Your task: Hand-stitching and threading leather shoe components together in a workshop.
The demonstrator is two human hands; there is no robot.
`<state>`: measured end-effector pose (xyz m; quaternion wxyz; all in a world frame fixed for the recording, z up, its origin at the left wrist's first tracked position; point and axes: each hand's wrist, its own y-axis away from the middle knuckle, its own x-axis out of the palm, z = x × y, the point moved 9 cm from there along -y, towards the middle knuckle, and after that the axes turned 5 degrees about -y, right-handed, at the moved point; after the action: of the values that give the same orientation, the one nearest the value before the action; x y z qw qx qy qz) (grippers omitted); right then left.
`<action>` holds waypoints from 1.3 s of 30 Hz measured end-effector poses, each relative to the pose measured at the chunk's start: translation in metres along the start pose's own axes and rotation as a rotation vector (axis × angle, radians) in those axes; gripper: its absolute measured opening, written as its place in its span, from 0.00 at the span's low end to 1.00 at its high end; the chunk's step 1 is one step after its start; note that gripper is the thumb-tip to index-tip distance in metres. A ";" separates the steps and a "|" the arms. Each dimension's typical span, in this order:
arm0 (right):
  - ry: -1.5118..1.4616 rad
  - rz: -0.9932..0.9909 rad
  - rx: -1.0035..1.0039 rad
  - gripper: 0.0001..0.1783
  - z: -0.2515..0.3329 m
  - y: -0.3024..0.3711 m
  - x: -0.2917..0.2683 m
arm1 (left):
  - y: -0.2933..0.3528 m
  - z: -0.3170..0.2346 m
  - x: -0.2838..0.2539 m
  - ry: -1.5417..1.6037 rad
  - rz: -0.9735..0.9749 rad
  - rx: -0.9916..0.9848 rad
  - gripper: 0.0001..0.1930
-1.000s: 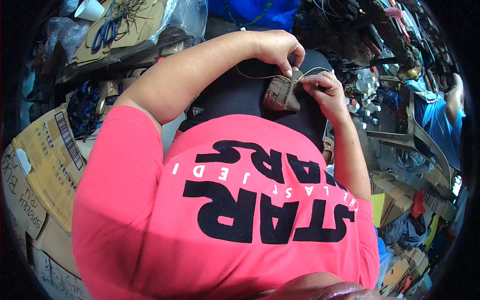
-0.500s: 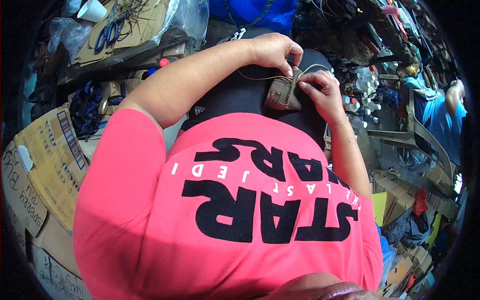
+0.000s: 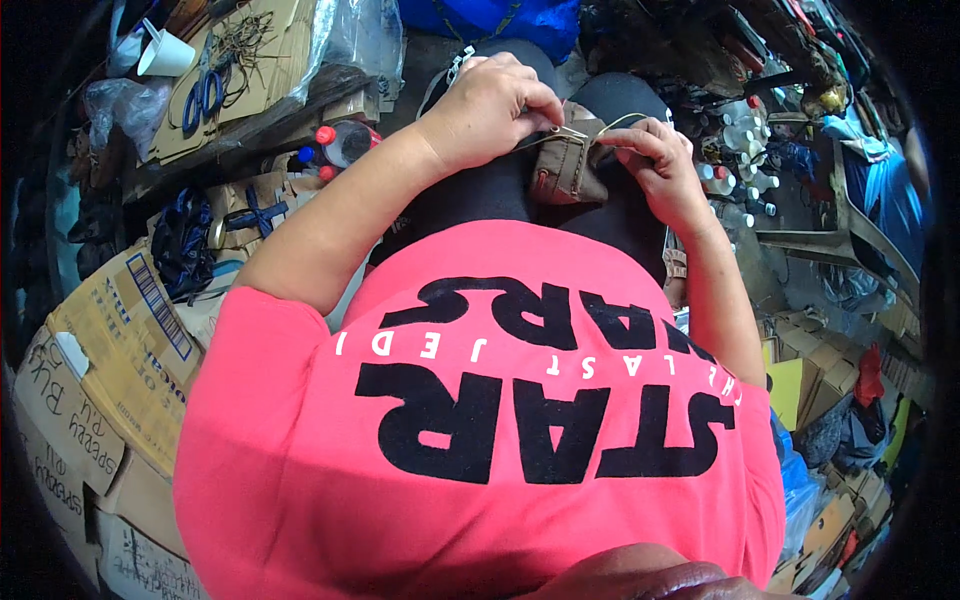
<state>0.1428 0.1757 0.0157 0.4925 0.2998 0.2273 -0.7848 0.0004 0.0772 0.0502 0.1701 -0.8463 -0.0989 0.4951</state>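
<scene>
Brown leather, a small stitched piece [image 3: 565,165], is held on the lap between both hands. It is pinched at its top edge by the closed left hand [image 3: 490,110], while a pale thread [image 3: 625,120] is gripped by the curled right hand [image 3: 660,160].

Dark-trousered lap [image 3: 470,205] carries brown shoe [image 3: 566,165]; cluttered floor [image 3: 745,270] holds cardboard boxes [image 3: 110,350], plastic bottle [image 3: 345,143], white bottles [image 3: 735,180].
</scene>
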 end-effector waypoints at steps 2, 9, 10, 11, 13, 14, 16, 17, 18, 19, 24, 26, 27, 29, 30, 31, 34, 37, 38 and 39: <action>-0.066 0.009 0.002 0.18 0.001 -0.004 0.001 | 0.001 0.001 0.003 0.015 0.031 -0.033 0.07; -0.067 0.025 0.004 0.17 -0.006 -0.005 0.004 | 0.000 0.003 0.005 -0.026 0.060 -0.051 0.06; -0.065 0.012 -0.015 0.15 -0.003 -0.006 0.003 | 0.000 0.002 0.005 -0.026 0.060 -0.050 0.06; -0.062 -0.001 -0.035 0.14 -0.001 -0.006 0.001 | -0.001 -0.001 0.004 -0.044 0.065 -0.037 0.06; -0.066 0.011 -0.028 0.14 -0.002 -0.007 0.002 | -0.002 -0.005 0.004 -0.064 0.070 -0.024 0.05; -0.069 0.024 -0.021 0.14 -0.003 -0.007 0.002 | -0.003 -0.007 0.008 -0.047 0.096 -0.016 0.06; -0.114 0.026 -0.020 0.13 -0.005 -0.006 0.003 | -0.002 -0.007 0.012 -0.031 0.123 -0.009 0.06; -0.159 0.027 -0.019 0.13 -0.006 -0.006 0.003 | 0.000 -0.007 0.010 -0.012 0.091 0.031 0.06; -0.160 0.026 -0.020 0.13 -0.006 -0.006 0.003 | 0.001 -0.007 0.008 0.008 0.060 0.071 0.07; -0.188 0.022 -0.017 0.13 -0.006 -0.006 0.002 | 0.002 -0.004 0.008 0.007 0.062 0.071 0.07; -0.226 -0.016 0.022 0.12 -0.014 -0.006 0.005 | 0.002 0.015 0.022 0.122 0.133 -0.051 0.11; -0.079 -0.057 -0.089 0.12 -0.003 -0.006 0.004 | 0.004 0.018 0.029 0.195 0.160 -0.093 0.11; -0.079 -0.060 -0.085 0.12 -0.002 -0.006 0.006 | 0.005 0.015 0.027 0.135 0.113 -0.092 0.11; -0.022 -0.119 -0.085 0.09 0.002 -0.005 0.005 | 0.006 0.009 0.026 0.074 0.068 -0.091 0.10; -0.024 -0.120 -0.086 0.09 0.007 -0.005 0.006 | 0.006 0.009 0.026 0.072 0.054 -0.118 0.09; 0.028 -0.140 -0.039 0.09 0.009 -0.003 0.006 | 0.007 0.010 0.027 0.070 0.039 -0.145 0.09; 0.052 -0.166 0.033 0.07 0.008 -0.004 0.007 | 0.006 0.007 0.029 0.034 0.011 -0.163 0.08; -0.080 -0.156 0.123 0.06 -0.007 -0.008 0.010 | -0.004 0.004 0.036 0.080 0.008 -0.161 0.07; -0.190 -0.133 0.179 0.06 -0.013 -0.011 0.012 | -0.008 0.003 0.036 0.109 0.006 -0.151 0.07; -0.188 -0.135 0.175 0.06 -0.012 -0.010 0.012 | -0.009 0.002 0.034 0.107 0.003 -0.149 0.07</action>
<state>0.1329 0.1799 -0.0006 0.4296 0.2507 0.1303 -0.8577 0.0151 0.0969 0.0253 0.1111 -0.8818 -0.1251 0.4408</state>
